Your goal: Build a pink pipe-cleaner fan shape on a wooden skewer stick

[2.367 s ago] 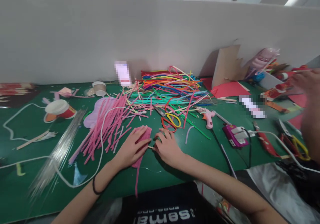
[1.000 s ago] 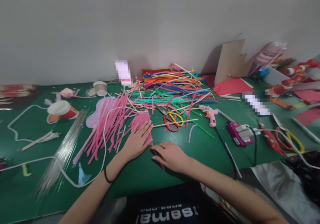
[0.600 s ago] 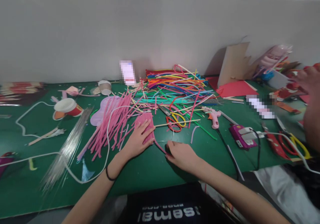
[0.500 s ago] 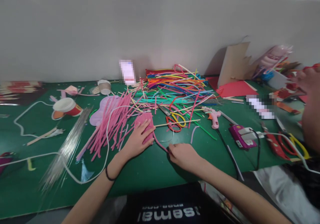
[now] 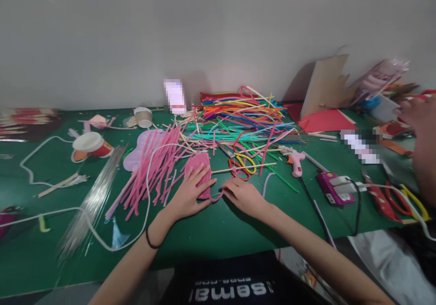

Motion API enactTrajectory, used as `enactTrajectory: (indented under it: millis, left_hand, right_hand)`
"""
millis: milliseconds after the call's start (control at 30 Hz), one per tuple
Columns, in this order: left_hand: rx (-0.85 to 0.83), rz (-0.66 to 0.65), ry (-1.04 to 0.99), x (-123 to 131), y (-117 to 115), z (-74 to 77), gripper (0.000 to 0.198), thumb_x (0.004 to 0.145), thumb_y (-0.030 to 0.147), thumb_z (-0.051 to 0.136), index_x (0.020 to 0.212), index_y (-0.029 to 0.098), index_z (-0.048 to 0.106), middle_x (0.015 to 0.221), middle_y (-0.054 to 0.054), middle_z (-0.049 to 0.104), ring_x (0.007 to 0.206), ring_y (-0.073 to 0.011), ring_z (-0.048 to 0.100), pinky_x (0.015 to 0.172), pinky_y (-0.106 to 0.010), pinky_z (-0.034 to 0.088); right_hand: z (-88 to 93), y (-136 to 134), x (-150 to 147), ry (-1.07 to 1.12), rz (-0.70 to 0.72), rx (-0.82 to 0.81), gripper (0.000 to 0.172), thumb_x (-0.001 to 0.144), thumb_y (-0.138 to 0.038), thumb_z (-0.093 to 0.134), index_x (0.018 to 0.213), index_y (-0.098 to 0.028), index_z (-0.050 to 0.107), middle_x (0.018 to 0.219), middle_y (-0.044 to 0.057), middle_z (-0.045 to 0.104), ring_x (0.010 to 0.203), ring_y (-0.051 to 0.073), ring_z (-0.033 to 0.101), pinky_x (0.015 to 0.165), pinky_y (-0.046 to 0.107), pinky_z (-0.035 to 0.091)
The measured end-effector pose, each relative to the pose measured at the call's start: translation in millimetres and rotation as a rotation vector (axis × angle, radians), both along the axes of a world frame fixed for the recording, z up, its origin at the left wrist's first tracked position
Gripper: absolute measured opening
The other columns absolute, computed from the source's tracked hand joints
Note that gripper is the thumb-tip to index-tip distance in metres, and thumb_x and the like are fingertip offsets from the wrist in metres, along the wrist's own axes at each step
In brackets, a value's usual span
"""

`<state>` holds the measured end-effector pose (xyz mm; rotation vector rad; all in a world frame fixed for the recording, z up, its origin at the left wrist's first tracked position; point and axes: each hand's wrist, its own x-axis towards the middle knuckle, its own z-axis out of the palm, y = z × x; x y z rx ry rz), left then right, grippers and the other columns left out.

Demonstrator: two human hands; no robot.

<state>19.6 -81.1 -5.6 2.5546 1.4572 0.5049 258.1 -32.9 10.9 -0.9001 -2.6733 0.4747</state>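
My left hand (image 5: 188,195) lies flat with spread fingers on a wound pink pipe-cleaner bundle (image 5: 199,168) on the green table (image 5: 211,232). My right hand (image 5: 243,195) sits just right of it, fingers closed on the loose pink tail (image 5: 216,197) that curls out from the bundle's lower end. A thin wooden stick (image 5: 245,167) runs out of the bundle toward the right.
Loose pink pipe cleaners (image 5: 153,164) lie to the left, a multicoloured pile (image 5: 238,118) behind. Scissors (image 5: 240,164), a pink glue gun (image 5: 295,160), a purple device (image 5: 332,187) and a white cord (image 5: 102,241) are nearby. Paper cups (image 5: 88,145) stand at left. Another person's arm (image 5: 422,146) is at right.
My right hand has moved up and left, bringing the pink tail back against the bundle. My left hand has stayed pressed on the bundle.
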Motion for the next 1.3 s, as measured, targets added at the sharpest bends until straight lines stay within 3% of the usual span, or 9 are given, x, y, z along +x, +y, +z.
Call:
enactTrajectory:
  millis: [133,433,533,667,800,967,1133,1300]
  left_hand:
    - [0.008,0.015,-0.044,-3.5,1.1,-5.1,0.049,0.088,0.031,0.057,0.137,0.024,0.052,0.152,-0.012,0.040,0.143,-0.0303,0.029,0.116,-0.057,0.022]
    - [0.001,0.028,-0.074,-8.0,3.0,-6.3,0.047,0.092,0.038,0.054,0.136,0.022,0.052,0.148,-0.013,0.046,0.141,-0.0266,0.036,0.117,-0.053,0.025]
    - [0.011,0.016,-0.076,-8.8,4.1,-8.2,0.047,0.092,0.037,0.055,0.136,0.022,0.052,0.146,-0.012,0.048,0.141,-0.0263,0.035,0.117,-0.054,0.023]
    - [0.024,0.007,-0.077,-10.9,6.1,-11.7,0.048,0.091,0.042,0.057,0.134,0.023,0.053,0.145,-0.013,0.050,0.140,-0.0269,0.036,0.116,-0.054,0.025]
    - [0.046,0.000,-0.071,-12.1,7.6,-14.2,0.051,0.089,0.049,0.057,0.133,0.022,0.054,0.143,-0.013,0.052,0.139,-0.0274,0.038,0.115,-0.054,0.027]
    - [0.084,0.000,-0.051,-10.9,7.6,-13.3,0.052,0.088,0.049,0.057,0.132,0.022,0.056,0.142,-0.013,0.053,0.138,-0.0279,0.040,0.115,-0.053,0.028]
    - [0.196,-0.011,-0.073,-6.4,2.2,-6.2,0.037,0.093,0.033,0.056,0.129,0.028,0.059,0.141,-0.009,0.054,0.131,-0.0232,0.049,0.114,-0.047,0.032]
    - [0.338,-0.074,-0.138,2.0,-4.2,0.5,0.023,0.090,0.019,0.060,0.111,0.024,0.064,0.124,-0.007,0.067,0.120,-0.0193,0.058,0.110,-0.044,0.038]
  right_hand:
    - [-4.7,2.7,3.8,0.058,-0.029,0.002,0.023,0.097,-0.026,0.049,0.106,-0.021,0.069,0.096,0.008,0.064,0.091,0.017,0.059,0.080,0.029,0.049]
    - [19.6,1.5,9.6,0.058,0.003,-0.017,0.025,0.097,-0.032,0.050,0.099,-0.021,0.073,0.094,0.007,0.066,0.098,0.021,0.054,0.092,0.038,0.043]
    - [18.5,1.6,9.5,0.026,0.004,-0.050,0.025,0.097,-0.031,0.049,0.099,-0.021,0.072,0.088,0.006,0.069,0.096,0.021,0.056,0.093,0.038,0.041]
    - [12.8,0.2,9.3,0.038,-0.017,-0.079,0.023,0.098,-0.030,0.048,0.109,-0.020,0.066,0.099,0.006,0.071,0.095,0.021,0.059,0.089,0.036,0.042]
    - [8.5,-4.1,11.9,0.034,-0.012,-0.031,0.020,0.098,-0.027,0.046,0.101,-0.019,0.064,0.092,0.007,0.070,0.089,0.020,0.060,0.087,0.035,0.042]
    - [7.9,-8.3,16.3,0.061,0.006,0.007,0.018,0.094,-0.026,0.052,0.108,-0.017,0.060,0.092,0.008,0.068,0.092,0.022,0.060,0.088,0.037,0.042]
    - [7.3,-7.6,15.8,0.036,0.027,0.052,0.020,0.093,-0.025,0.053,0.110,-0.017,0.060,0.096,0.011,0.068,0.095,0.025,0.059,0.086,0.040,0.044]
    - [3.4,-5.7,17.5,0.052,0.007,0.065,0.024,0.093,-0.024,0.053,0.115,-0.016,0.059,0.105,0.014,0.068,0.106,0.027,0.058,0.089,0.043,0.047]
